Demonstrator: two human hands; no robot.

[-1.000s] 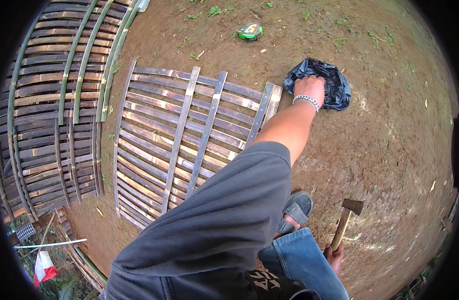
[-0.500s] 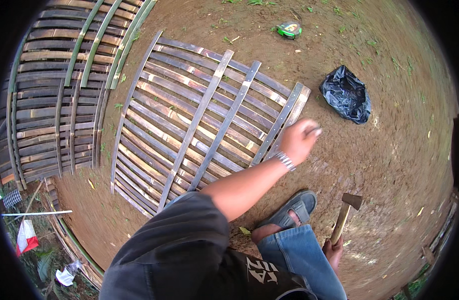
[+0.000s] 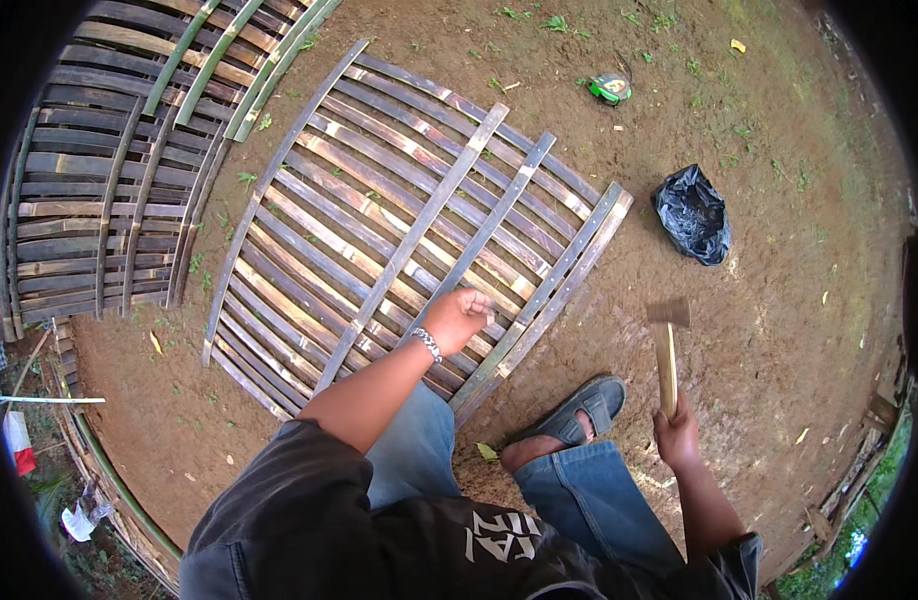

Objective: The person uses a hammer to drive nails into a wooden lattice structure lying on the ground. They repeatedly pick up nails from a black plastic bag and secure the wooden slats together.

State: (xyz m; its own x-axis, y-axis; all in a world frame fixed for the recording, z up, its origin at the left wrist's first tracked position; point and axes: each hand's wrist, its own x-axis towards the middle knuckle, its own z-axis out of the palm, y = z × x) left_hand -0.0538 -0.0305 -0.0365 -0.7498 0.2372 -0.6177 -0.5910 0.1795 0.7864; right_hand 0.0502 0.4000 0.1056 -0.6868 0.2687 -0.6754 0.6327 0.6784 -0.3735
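Note:
Over the slatted bamboo panel on the ground, my left hand is closed in a pinch near the panel's right edge. Whatever its fingers hold, perhaps something small, cannot be made out. A metal-banded bracelet or watch circles that wrist. My right hand grips the wooden handle of a hatchet off to the right of the panel, with the dark metal head raised at the far end. Dark crosspieces with small fastener dots run across the slats, one double strip lying along the right edge.
A black plastic bag sits open on the bare soil at the right. Farther off lies a green and black tape measure. A second bamboo panel occupies the left. My sandalled foot stands beside the first panel.
My left hand has moved left and down from beside the bag to over the panel. My right hand has risen with the hatchet, and more of its forearm shows.

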